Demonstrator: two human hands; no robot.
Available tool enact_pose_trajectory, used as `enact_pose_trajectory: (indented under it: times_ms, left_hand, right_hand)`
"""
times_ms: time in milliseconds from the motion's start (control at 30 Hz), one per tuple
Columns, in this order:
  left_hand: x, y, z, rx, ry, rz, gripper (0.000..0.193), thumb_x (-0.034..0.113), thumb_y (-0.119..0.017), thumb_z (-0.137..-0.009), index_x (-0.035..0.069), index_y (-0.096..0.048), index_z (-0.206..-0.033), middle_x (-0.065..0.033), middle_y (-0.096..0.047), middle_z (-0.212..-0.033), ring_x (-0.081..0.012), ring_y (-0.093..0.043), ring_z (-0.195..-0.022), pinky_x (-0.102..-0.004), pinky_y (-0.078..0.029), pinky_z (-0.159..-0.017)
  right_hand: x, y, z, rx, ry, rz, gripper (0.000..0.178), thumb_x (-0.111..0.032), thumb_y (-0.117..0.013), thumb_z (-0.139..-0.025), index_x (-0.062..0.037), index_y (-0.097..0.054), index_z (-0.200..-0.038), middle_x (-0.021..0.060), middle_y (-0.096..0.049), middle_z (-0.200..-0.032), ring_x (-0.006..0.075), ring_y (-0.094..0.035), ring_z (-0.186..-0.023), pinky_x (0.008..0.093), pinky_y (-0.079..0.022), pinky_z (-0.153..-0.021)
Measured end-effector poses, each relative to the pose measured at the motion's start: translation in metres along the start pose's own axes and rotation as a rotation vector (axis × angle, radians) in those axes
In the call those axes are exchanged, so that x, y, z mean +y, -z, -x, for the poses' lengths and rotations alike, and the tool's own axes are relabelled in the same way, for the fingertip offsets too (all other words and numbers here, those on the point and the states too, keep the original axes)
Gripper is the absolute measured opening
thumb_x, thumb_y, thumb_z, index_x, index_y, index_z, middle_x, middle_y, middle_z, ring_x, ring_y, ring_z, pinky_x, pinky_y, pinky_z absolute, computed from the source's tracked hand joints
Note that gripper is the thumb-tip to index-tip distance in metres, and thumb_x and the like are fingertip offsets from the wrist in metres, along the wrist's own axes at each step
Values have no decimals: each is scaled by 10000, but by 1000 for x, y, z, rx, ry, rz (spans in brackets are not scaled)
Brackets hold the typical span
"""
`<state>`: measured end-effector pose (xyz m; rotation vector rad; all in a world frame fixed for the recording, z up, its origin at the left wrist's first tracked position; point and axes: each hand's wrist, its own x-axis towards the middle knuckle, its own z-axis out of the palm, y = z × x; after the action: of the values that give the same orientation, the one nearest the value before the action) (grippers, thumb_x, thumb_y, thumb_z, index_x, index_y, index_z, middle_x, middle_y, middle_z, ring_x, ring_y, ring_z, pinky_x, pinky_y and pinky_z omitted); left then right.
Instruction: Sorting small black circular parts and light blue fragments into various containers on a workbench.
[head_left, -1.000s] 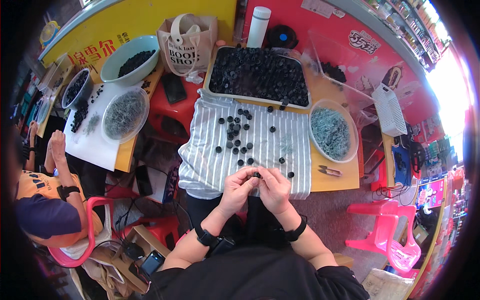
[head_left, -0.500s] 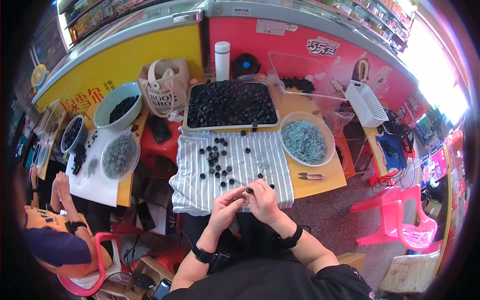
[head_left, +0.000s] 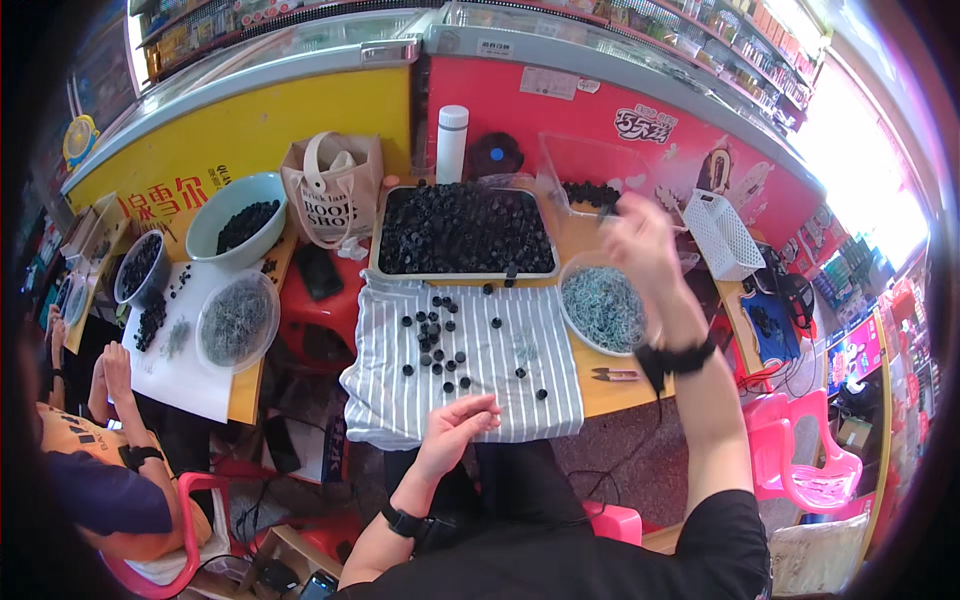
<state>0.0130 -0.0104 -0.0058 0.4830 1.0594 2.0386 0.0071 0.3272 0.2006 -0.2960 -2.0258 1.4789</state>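
Observation:
At the near edge of the striped cloth (head_left: 540, 420), my left hand (head_left: 458, 432) is closed, thumb pressed to its curled fingers; anything in them is hidden. My right hand (head_left: 642, 245) is raised to the far right, smeared by motion, above and beyond the round tub (head_left: 648, 345) of bluish-grey wiry bits (head_left: 603, 308), close to a clear plastic bin (head_left: 570, 165). Whether it holds anything does not show. Several small round black parts (head_left: 432, 340) lie scattered on the cloth. Behind it, a shallow tray (head_left: 480, 279) is heaped with similar black parts (head_left: 465, 230).
Thread snips (head_left: 614, 375) lie by the tub. A white bottle (head_left: 452, 145) and a cloth bag (head_left: 335, 190) stand behind. On the left are a green basin (head_left: 200, 238) of black parts and a co-worker's hands (head_left: 110, 372). A white basket (head_left: 722, 240) stands right.
My right hand has left my left hand and swung far and right, past the tub. The black part that was between my hands no longer shows. My left hand stays near the cloth's edge.

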Motion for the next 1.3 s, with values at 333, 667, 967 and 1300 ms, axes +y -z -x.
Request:
enact_pose_trajectory:
  times_ms: [333, 667, 967, 1300]
  left_hand:
    - [5, -4, -4, -38, -12, -108, 289, 39, -598, -961, -8, -623, -1245, -70, -668, -1116, -124, -645, -974, -262, -515, -867]
    - [-3, -4, -5, -8, 6, -62, 268, 43, -595, -969, -32, -626, -1224, -80, -667, -1113, -133, -653, -965, -275, -533, -868]
    - [7, 3, -11, 4, 10, 469, 260, 127, -512, -1023, -32, -581, -1217, -112, -664, -1075, -177, -670, -925, -316, -545, -826]
    - [8, 1, -6, 63, 28, 389, 242, 36, -618, -942, -9, -616, -1180, -85, -673, -1072, -144, -649, -929, -277, -527, -802]
  right_hand:
    - [61, -111, 69, -545, 124, 403, 194, -61, -684, -807, -6, -680, -993, 135, -671, -888, 229, -664, -795, 345, -530, -709]
    - [102, -200, 55, -729, 315, 758, 197, -1, -615, -744, -28, -693, -922, 189, -637, -1009, 399, -634, -933, 466, -511, -827]
    - [32, -132, 142, -668, 269, 353, 218, -25, -739, -706, -24, -663, -910, 114, -636, -801, 297, -634, -737, 369, -509, -647]
    - [41, -113, 176, -451, 66, 109, 159, 6, -680, -748, -13, -621, -895, 120, -620, -835, 325, -615, -724, 395, -502, -647]
